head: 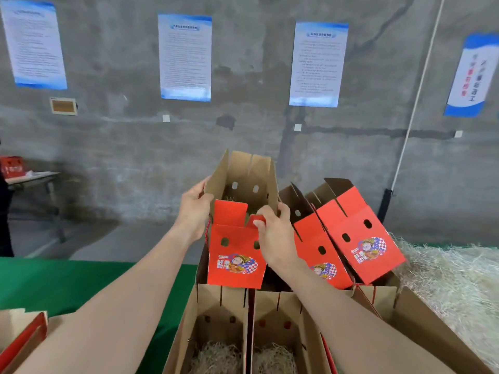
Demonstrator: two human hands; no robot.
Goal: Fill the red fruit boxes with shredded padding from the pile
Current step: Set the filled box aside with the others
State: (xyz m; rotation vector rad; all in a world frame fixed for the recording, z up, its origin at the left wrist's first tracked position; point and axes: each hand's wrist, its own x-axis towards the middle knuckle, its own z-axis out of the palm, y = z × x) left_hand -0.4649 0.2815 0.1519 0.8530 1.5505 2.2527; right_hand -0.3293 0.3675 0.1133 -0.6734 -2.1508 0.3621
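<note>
I hold an open red fruit box up in front of me, its brown inside flaps raised and a little shredded padding visible inside. My left hand grips its left wall. My right hand pinches the red front flap at the right. Two more red boxes lean tilted to the right of it. Below, two open boxes hold padding on their bottoms. The padding pile lies at the right.
A green-covered table stretches left. Another red box edge shows at the bottom left. A small table with a red box stands far left by the concrete wall with posters. A white pipe runs down the wall at right.
</note>
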